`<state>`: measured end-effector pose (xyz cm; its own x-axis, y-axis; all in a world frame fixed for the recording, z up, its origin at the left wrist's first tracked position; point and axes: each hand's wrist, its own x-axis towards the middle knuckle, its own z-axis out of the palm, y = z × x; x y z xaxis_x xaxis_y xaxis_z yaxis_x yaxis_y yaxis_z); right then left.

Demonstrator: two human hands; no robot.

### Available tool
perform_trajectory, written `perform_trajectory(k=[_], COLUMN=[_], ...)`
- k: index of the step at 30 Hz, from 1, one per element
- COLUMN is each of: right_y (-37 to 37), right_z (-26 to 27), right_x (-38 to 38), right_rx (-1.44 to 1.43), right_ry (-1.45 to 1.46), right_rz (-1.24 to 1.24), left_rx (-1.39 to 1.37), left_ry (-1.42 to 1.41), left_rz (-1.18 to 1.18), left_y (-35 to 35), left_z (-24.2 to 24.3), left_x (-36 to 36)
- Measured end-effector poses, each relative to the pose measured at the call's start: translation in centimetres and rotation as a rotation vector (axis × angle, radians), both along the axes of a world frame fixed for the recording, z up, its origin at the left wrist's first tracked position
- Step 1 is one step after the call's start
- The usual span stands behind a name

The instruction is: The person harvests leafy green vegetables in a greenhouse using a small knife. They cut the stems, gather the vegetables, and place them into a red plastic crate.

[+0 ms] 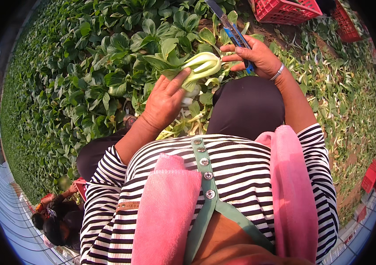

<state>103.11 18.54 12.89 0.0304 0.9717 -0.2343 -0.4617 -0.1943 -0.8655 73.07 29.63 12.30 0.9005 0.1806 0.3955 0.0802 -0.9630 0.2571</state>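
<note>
A head of bok choy (204, 64) lies in my left hand (166, 99), its green leaves to the left and its pale stem base pointing toward my other hand. My right hand (257, 56) holds a knife with a blue handle (236, 36); its dark blade points up and away. The fingertips of that hand are close to the bok choy's base, with the fingers spread. Below the held head, more pale stems (191, 96) and loose leaves lie on the ground, partly hidden by my left hand.
Dense leafy plants (108, 66) grow ahead and left. Cut leaves and stems (350, 99) litter the ground to the right. A red plastic crate (284, 11) stands at the top, another (347, 23) beyond it. People (58, 218) crouch at lower left beside a red crate.
</note>
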Motion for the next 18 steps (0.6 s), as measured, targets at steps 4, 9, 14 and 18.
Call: perform_trajectory(k=[4, 9, 14, 18], right_y=[0.2, -1.0, -1.5, -1.6], right_z=[8.0, 11.5, 10.6, 8.9], right_x=[-4.0, -9.5, -13.4, -16.1], right_rx=[0.019, 0.084, 0.240, 0.359], right_ry=[-0.259, -0.382, -0.396, -0.483], right_rz=[0.061, -0.023, -0.267, -0.416], left_rx=[0.150, 0.124, -0.351, -0.846], left_ry=[-0.111, -0.157, -0.051, -0.259], left_rz=[0.033, -0.006, -0.055, 0.089], left_y=[-1.8, -4.1, -7.1, -8.4], left_z=[4.7, 9.3, 12.5, 16.3], left_x=[-0.8, -5.2, -12.5, -17.2])
